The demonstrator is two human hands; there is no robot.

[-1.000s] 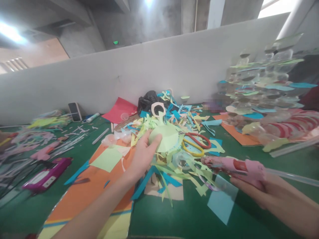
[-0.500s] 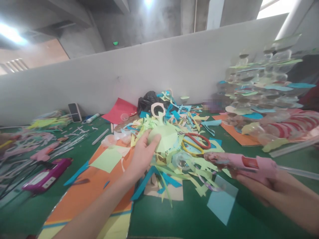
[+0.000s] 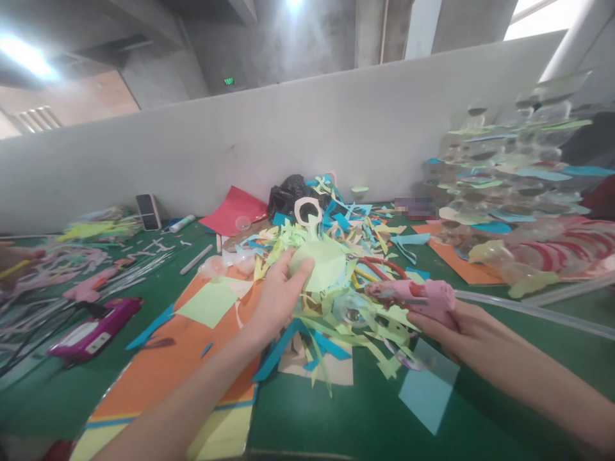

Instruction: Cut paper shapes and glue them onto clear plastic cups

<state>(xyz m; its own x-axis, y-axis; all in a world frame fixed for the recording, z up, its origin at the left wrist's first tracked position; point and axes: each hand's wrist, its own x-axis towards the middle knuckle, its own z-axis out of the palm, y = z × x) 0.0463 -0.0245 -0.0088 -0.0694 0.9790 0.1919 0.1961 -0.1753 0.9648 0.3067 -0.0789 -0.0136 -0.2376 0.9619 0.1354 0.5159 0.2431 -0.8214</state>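
Pinched between the thumb and fingers of my left hand (image 3: pixel 283 288) is a pale green paper piece (image 3: pixel 319 262), held over a heap of paper scraps. My right hand (image 3: pixel 461 326) grips a pink hot glue gun (image 3: pixel 425 298), its nozzle pointing left toward the paper. A clear glue stick (image 3: pixel 528 310) trails out of the gun's back end. Behind the nozzle lie scissors (image 3: pixel 384 266) with red and yellow handles, partly covered by the gun. A clear plastic dome (image 3: pixel 353 309) rests among green strips below the paper.
An orange sheet (image 3: pixel 163 358) bearing a light green square (image 3: pixel 209 301) lies at left. Farther left are a purple device (image 3: pixel 96 330) with cables and another pink glue gun (image 3: pixel 91 285). Stacked clear domes with paper (image 3: pixel 504 173) stand at right. A blue square (image 3: pixel 429 387) lies in front.
My right hand has moved the glue gun left, bringing its nozzle closer to the green paper and over the scissor handles. My left hand keeps its hold on the paper.
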